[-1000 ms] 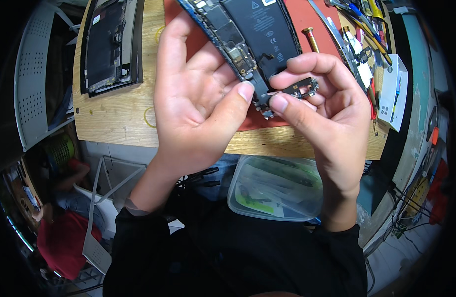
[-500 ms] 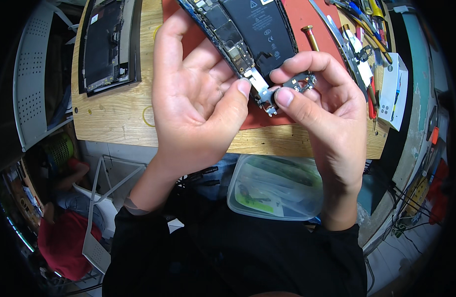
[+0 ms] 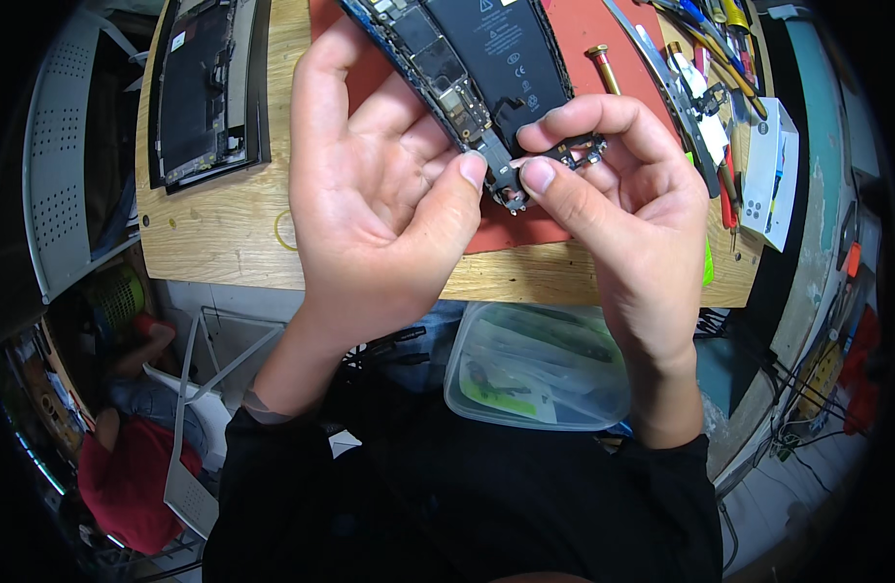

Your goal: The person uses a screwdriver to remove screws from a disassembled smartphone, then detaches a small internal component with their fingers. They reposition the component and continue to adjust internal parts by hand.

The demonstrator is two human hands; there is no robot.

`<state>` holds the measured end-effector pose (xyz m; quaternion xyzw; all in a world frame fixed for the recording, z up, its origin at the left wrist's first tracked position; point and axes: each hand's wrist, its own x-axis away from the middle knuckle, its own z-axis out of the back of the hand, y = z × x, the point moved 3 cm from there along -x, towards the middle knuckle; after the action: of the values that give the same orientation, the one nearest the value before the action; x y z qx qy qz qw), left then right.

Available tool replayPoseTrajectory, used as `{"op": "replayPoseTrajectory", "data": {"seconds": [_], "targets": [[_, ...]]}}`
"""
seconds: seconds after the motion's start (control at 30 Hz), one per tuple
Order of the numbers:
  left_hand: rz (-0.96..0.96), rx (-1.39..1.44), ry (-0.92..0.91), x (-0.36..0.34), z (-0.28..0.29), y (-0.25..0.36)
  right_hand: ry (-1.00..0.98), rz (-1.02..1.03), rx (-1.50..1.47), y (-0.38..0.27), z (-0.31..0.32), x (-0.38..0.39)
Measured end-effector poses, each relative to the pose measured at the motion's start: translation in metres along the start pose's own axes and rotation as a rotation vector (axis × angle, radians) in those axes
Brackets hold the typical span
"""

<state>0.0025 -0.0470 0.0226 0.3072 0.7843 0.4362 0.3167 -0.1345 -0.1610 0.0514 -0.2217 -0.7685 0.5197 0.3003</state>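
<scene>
An opened smartphone (image 3: 438, 68) lies tilted across my left hand (image 3: 379, 194), its circuit board and black battery (image 3: 506, 63) facing up. My left thumb presses the phone's lower corner, and the fingers lie behind its edge. With thumb and index finger, my right hand (image 3: 622, 185) pinches a dark flex cable part (image 3: 576, 151) with small metal pieces. This part sits against the phone's bottom end. My right fingertips hide where the two meet.
A red mat (image 3: 516, 228) covers part of the wooden table (image 3: 224, 253). A detached phone screen (image 3: 200, 87) lies at left; a screwdriver (image 3: 603, 68), several tools (image 3: 715, 49) and a white box (image 3: 770, 180) at right. Below the table edge is a clear plastic tub (image 3: 535, 369). Someone in red (image 3: 137, 476) sits lower left.
Both hands and the phone have shifted slightly left and up in view. The phone's lower end has tilted, so its metal plate looks darker. My right grip on the part continues.
</scene>
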Motion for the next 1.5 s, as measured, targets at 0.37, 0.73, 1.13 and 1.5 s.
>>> {"op": "replayPoseTrajectory", "data": {"seconds": [0.37, 0.73, 1.13, 1.5], "targets": [[-0.053, -0.018, 0.005, -0.006, -0.001, -0.001, 0.027, 0.349, 0.619, -0.02, -0.013, 0.011], [0.029, -0.032, -0.021, -0.004, -0.002, 0.005, -0.143, 0.507, 1.083, -0.043, 0.001, -0.001], [0.11, -0.064, -0.053, -0.005, 0.001, 0.002, -0.266, 0.688, 1.07, -0.042, 0.008, -0.01], [0.125, -0.086, -0.073, -0.005, 0.002, -0.002, -0.335, 0.79, 1.049, -0.034, 0.014, -0.015]]}}
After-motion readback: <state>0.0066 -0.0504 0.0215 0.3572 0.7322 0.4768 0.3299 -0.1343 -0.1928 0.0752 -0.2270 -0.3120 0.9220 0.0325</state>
